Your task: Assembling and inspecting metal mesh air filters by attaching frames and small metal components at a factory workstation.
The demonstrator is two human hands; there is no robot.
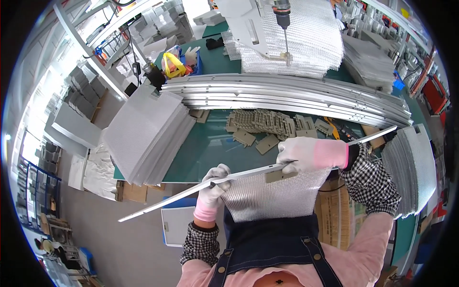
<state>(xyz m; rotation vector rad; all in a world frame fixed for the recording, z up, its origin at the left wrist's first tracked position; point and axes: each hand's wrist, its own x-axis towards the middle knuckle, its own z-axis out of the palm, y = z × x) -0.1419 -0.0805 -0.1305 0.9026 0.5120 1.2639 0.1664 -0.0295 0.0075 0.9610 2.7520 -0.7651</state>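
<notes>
A long, thin aluminium strip (167, 200) slants across in front of my body, its left end low and its right end raised. My left hand (213, 186), in a white glove with a pink cuff, is closed around it left of the middle. Farther right, my gloved right hand (301, 155) grips the same strip, fingers curled over it. Below the strip hangs a silvery mesh panel (267, 196), resting against my dark apron. A beige plastic piece (281, 177) shows at the panel's upper edge, beside my right hand. What my right fingertips touch is hidden.
Several beige plastic pieces (263, 123) lie on the green table (210, 143). Behind them are stacked aluminium profiles (287, 95). Mesh panel stacks stand left (146, 134) and right (411, 167). A drill-like spindle (283, 21) hangs over more panels at the back.
</notes>
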